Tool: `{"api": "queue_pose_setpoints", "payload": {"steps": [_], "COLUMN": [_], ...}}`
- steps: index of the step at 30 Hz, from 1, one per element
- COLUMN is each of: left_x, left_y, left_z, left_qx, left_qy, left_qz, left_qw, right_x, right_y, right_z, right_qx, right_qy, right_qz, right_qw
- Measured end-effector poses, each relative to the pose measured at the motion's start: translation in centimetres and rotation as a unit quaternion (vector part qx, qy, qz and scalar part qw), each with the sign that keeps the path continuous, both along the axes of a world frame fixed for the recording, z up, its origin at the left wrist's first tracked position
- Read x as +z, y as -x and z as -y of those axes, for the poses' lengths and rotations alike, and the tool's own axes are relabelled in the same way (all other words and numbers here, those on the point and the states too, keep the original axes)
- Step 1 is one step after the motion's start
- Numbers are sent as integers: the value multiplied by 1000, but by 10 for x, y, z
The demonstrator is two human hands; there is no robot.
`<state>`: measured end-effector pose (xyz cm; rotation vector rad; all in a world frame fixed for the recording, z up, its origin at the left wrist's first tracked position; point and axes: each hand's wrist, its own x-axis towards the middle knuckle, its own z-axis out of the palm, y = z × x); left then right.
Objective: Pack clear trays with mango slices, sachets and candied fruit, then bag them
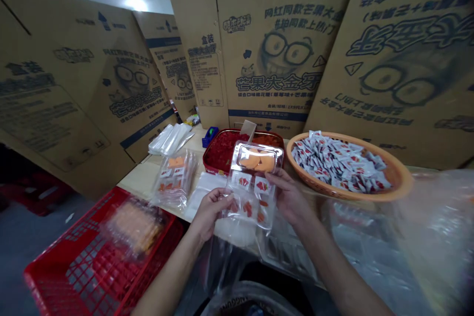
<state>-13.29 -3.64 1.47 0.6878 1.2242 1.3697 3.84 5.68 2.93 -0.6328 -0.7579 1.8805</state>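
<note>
The left hand (215, 210) and the right hand (291, 195) meet at the centre of the frame on a rectangular clear plastic tray (234, 162) with moulded compartments, tilted above the surface (142, 177). The left fingers are closed, pinching its lower left edge; the right fingers are closed on its right edge, near the middle. In its upper compartment lie smooth orange pieces (255, 160); across the middle sit white sachets with red print (242, 181); small red-orange pieces (247, 207) show below.

Behind the tray stands a shallow red container (206, 158) with rounded corners, holding dark red pieces at left and orange ones at right. Right of centre, an oval orange plastic basket (405, 180) carries a loose heap of glossy, crinkled white sachets (333, 160).

Left of centre are filled clear packs (176, 177), thin transparent plastic sleeves (170, 139) and a blue tape dispenser (210, 137). At lower left, a red lattice-walled plastic crate (40, 271) holds a blurred clear-wrapped orange bundle (133, 227). Flat-sided brown cardboard boxes (274, 49) with dark blue print fill the background.
</note>
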Motion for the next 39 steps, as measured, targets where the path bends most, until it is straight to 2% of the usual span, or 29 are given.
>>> {"api": "queue_pose_setpoints", "payload": {"steps": [5,7,10,15,22,27,31,34,37,39], "left_x": [2,2,-1,-5,-3,7,18,22,22,23], "left_y": [0,0,0,3,12,15,20,25,30,38], "left_z": [2,4,7,11,20,28,36,44,49,46], "left_qx": [20,23,46,77,90,70,42,20,23,44], "left_qy": [-20,-30,-45,-60,-45,-58,-116,-145,-137,-121], "left_qz": [85,100,121,149,155,104,38,-47,-101,-101], "left_qw": [996,994,991,984,983,990,992,988,985,987], "right_x": [-4,-2,4,9,5,15,29,39,46,48], "right_y": [-1,2,11,17,23,33,35,35,37,40], "right_z": [5,6,5,5,10,21,33,42,46,44], "right_qx": [116,96,9,26,66,87,5,-23,-52,-110], "right_qy": [-31,-60,-128,-221,-354,-496,-516,-543,-559,-551], "right_qz": [86,89,84,171,289,318,326,314,305,292], "right_qw": [989,990,988,960,887,803,792,779,769,774]}}
